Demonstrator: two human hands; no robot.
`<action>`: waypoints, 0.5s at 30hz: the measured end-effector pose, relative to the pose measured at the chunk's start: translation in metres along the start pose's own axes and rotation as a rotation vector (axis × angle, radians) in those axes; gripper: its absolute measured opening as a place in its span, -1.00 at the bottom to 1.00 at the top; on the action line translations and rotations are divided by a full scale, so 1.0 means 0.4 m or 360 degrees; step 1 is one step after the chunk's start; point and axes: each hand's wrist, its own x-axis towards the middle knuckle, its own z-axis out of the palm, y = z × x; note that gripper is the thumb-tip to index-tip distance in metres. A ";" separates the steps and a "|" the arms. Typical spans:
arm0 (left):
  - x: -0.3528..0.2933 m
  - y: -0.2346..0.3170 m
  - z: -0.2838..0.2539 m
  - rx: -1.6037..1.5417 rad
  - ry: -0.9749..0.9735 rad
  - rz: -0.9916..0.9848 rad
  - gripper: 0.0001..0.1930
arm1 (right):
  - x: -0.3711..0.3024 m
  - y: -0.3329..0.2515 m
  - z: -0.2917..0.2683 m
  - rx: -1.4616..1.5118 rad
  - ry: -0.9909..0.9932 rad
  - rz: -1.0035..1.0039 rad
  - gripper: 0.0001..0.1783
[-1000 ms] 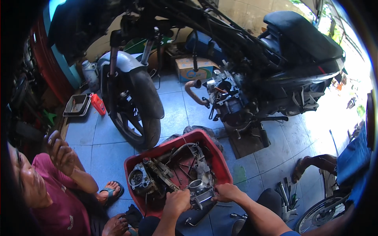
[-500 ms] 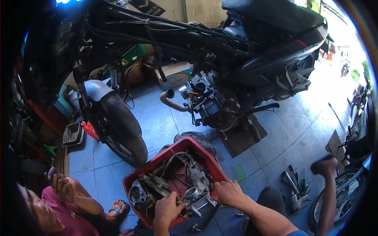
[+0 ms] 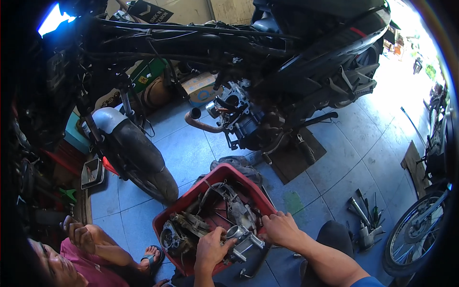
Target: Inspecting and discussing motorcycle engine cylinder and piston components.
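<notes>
Over the near edge of a red plastic bin (image 3: pixel 162 215) is a silver cylinder block (image 3: pixel 245 245) with a round bore facing up. My left hand (image 3: pixel 210 251) is closed on its left side, thumb against the metal. At the block's right end, over the bin's right rim, my right hand (image 3: pixel 282 230) has its fingers curled; what lies under them is hidden. Dirty engine parts fill the bin, among them a round-holed casing (image 3: pixel 170 237) at the left and a grey metal assembly (image 3: pixel 239 210) at the right.
A motorcycle with a bared engine (image 3: pixel 239 115) stands beyond the bin, its front wheel (image 3: pixel 158 182) at the left. Another person (image 3: pixel 88 256) in a pink shirt sits at lower left, one hand raised. Tools (image 3: pixel 367 220) and a spoked wheel (image 3: pixel 416 234) are at the right.
The view has shifted slightly, so the motorcycle appears higher and further left. My hands stay at the cylinder block, which shows a little more of its top. A foot at the right has left the view.
</notes>
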 end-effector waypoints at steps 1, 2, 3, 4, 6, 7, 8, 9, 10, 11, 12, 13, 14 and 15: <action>0.000 0.002 -0.002 -0.0006 -0.0001 0.0001 -0.56 | 0.001 -0.001 -0.001 0.0001 -0.0005 0.0005 -0.45; 0.000 0.003 -0.004 -0.0013 -0.0001 0.0001 -0.57 | 0.001 -0.002 0.000 0.0000 -0.0009 -0.0001 -0.45; 0.001 0.003 -0.004 -0.0014 0.0002 -0.0005 -0.57 | 0.002 -0.002 0.001 0.0001 -0.0019 0.0001 -0.45; 0.001 0.002 -0.003 -0.0016 0.0001 -0.0005 -0.56 | 0.001 -0.003 0.001 0.0001 -0.0029 0.0005 -0.45; -0.001 0.001 -0.005 -0.0019 0.0004 -0.0008 -0.56 | -0.002 -0.010 -0.004 -0.0013 -0.0042 -0.0004 -0.48; -0.001 0.003 -0.007 -0.0028 0.0003 -0.0007 -0.56 | -0.001 -0.011 -0.007 -0.0026 -0.0050 -0.0009 -0.50; -0.001 0.002 -0.008 -0.0037 0.0003 -0.0005 -0.56 | 0.000 -0.013 -0.006 -0.0031 -0.0050 -0.0013 -0.50; -0.003 -0.002 -0.008 -0.0040 0.0008 -0.0006 -0.56 | -0.001 -0.015 -0.004 -0.0026 -0.0066 -0.0003 -0.50; -0.006 -0.007 -0.006 -0.0046 0.0006 -0.0003 -0.56 | -0.002 -0.017 -0.004 -0.0022 -0.0083 0.0008 -0.50; -0.008 -0.010 -0.006 -0.0052 0.0004 0.0001 -0.56 | -0.001 -0.016 -0.003 -0.0027 -0.0082 0.0004 -0.50; -0.008 -0.011 -0.007 -0.0055 0.0010 -0.0001 -0.56 | 0.002 -0.014 0.000 -0.0023 -0.0068 0.0005 -0.50; -0.009 -0.011 -0.008 -0.0059 0.0016 0.0003 -0.56 | 0.003 -0.013 0.003 -0.0018 -0.0056 0.0006 -0.50; -0.010 -0.012 -0.009 -0.0064 0.0022 0.0007 -0.56 | 0.002 -0.013 0.003 -0.0021 -0.0058 0.0000 -0.50; -0.013 -0.014 -0.008 -0.0066 0.0027 0.0003 -0.56 | 0.001 -0.013 0.004 -0.0025 -0.0055 -0.0002 -0.51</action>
